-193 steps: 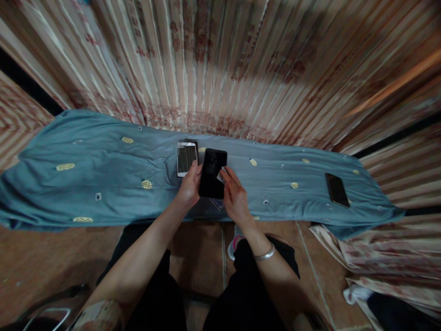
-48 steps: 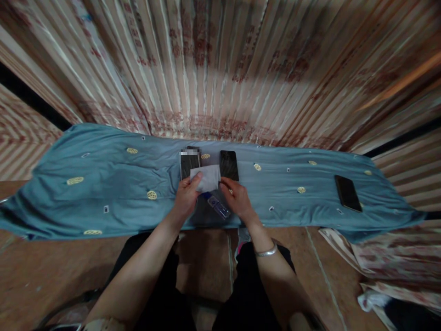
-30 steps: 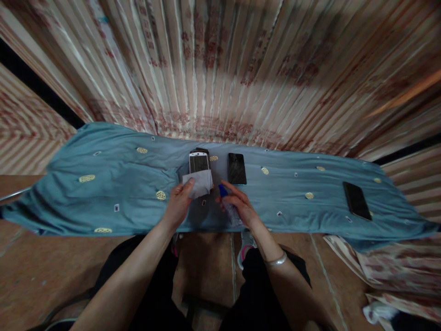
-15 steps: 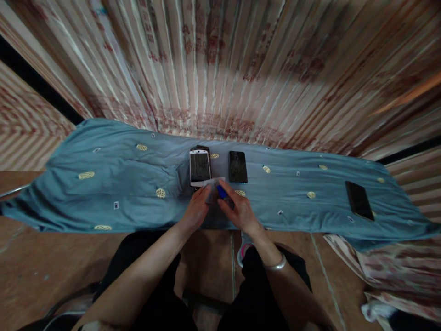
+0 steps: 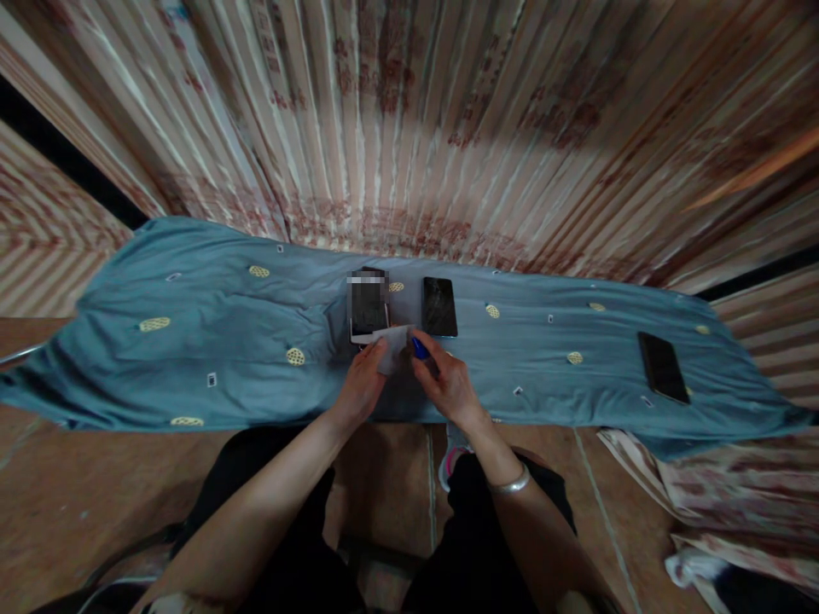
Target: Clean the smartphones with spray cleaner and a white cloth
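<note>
Seen from above, a person's left hand (image 5: 363, 385) pinches a small pale grey cloth (image 5: 393, 345) while the right hand (image 5: 448, 385) grips a small spray bottle with a blue cap (image 5: 421, 349), its tip just beside the cloth. Both hands hover over a teal bedspread dotted with yellow ovals (image 5: 192, 341). Just beyond lie a white-framed phone (image 5: 368, 309) and a black phone with a cracked screen (image 5: 438, 306); a third dark phone (image 5: 662, 367) lies well apart at right.

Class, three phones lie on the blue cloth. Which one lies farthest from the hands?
The black phone at the far right, alone. The white-framed phone and the other dark phone lie just beyond the hands.
</note>
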### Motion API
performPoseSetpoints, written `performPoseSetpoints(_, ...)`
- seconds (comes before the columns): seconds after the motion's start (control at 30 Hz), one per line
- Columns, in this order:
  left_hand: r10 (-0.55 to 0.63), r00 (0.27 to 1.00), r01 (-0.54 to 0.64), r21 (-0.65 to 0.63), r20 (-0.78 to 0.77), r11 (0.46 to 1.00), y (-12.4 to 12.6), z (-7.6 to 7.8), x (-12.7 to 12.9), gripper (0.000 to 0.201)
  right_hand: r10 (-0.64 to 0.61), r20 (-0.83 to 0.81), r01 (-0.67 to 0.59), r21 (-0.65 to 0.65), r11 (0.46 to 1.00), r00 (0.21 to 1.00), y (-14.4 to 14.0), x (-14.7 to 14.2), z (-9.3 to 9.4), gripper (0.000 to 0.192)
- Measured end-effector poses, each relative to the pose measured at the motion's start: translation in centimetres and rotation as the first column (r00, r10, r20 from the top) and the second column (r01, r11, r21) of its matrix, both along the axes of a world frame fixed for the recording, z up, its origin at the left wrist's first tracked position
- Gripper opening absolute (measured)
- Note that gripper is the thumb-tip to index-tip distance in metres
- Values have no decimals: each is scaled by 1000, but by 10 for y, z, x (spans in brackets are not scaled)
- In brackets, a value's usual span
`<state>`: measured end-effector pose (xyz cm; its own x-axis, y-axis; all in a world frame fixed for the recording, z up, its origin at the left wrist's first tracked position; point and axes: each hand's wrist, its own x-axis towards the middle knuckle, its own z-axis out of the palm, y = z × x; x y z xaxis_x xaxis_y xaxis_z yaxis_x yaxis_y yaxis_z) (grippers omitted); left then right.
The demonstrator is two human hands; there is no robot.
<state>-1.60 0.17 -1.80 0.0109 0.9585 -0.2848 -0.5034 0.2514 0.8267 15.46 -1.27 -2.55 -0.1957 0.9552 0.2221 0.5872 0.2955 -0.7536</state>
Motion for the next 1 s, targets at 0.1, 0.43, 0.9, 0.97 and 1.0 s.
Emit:
performPoseSetpoints(0.1, -11, 1000, 10, 32, 26, 999, 3, 2, -5, 24, -43, 123, 48, -36, 998, 991, 3, 7, -6, 60)
performPoseSetpoints(0.43, -46, 998, 49, -69, 46, 996, 2, 13, -9, 25, 67, 391, -27, -106, 994, 918, 5, 10, -17, 54)
performPoseSetpoints(0.9, -85, 985, 94, -52, 150, 994, 7, 11, -5, 21, -286, -640, 4, -404, 915, 713, 19, -3, -6, 50)
performPoseSetpoints(0.97, -110, 983, 119, -50, 146, 992, 7, 12, -1, 22, -318, -704, -95, -479, 873, 635, 16, -14, -2, 52)
performPoseSetpoints(1.0, -115, 984, 123, -47, 139, 991, 6, 12, 1, 22, -342, -718, -121, -508, 853, 606, 16, -19, -2, 52)
